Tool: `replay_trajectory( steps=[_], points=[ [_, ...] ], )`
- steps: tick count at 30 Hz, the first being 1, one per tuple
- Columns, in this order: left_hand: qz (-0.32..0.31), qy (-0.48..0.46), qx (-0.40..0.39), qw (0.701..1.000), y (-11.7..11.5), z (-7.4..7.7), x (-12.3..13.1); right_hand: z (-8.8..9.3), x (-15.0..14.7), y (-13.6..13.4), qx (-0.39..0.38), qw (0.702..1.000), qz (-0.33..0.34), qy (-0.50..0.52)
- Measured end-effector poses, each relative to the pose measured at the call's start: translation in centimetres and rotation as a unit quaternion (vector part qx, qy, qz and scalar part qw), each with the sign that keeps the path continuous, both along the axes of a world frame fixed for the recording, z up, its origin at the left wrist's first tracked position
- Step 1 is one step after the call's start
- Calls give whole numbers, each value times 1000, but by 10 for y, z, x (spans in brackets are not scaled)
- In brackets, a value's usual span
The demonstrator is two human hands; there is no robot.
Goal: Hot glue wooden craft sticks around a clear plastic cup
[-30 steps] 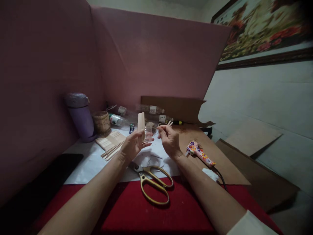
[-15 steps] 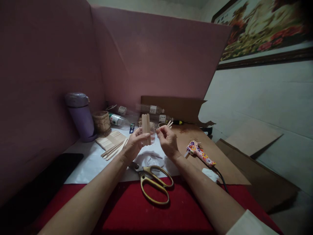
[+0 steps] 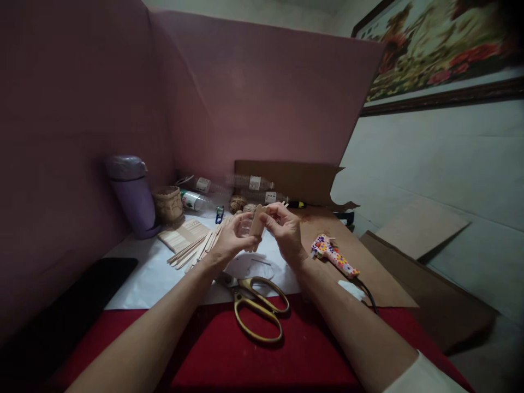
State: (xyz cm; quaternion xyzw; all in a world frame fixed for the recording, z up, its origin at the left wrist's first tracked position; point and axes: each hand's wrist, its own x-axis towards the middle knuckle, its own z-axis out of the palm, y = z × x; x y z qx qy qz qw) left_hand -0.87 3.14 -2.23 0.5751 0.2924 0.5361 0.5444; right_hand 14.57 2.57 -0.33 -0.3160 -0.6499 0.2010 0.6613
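My left hand (image 3: 231,239) is closed around a clear plastic cup-like piece (image 3: 245,226), which its fingers partly hide. Flat wooden craft sticks (image 3: 256,222) stand side by side against that piece, tilted a little to the right. The thumb and fingers of my right hand (image 3: 287,232) pinch the sticks near their upper end. Whether the sticks are stuck to the plastic I cannot tell. Below both hands lies a pair of scissors (image 3: 262,311) with gold-coloured handles, and loose craft sticks (image 3: 202,248) are spread left of my left hand.
A flowered glue gun (image 3: 333,256) with a black cord rests on cardboard (image 3: 385,284) at the right. Further back are a purple tumbler (image 3: 133,199), a small woven-looking basket (image 3: 168,204), plastic bottles (image 3: 196,201) and a ball of twine (image 3: 237,204). White paper (image 3: 135,284) covers the red cloth (image 3: 204,349).
My right hand has moved onto the sticks and now grips them. The sticks and the clear piece have tilted rightward and dropped slightly. More of the loose sticks shows beside my left hand.
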Motion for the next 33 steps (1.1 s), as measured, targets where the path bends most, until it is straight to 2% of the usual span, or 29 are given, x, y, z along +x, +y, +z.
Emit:
replay_trajectory(
  steps=[9,22,28,33],
  points=[
    [1,-16,41,999,0,-1,4,7,-3,-7,-11,997,55,61],
    [-13,-32,14,999,-10,9,6,9,1,-7,-42,998,44,32],
    [-5,-14,14,1000,-9,7,5,9,-1,-7,-35,996,57,56],
    [-35,-27,-1,999,-6,2,3,5,0,-1,-27,998,35,44]
  ],
)
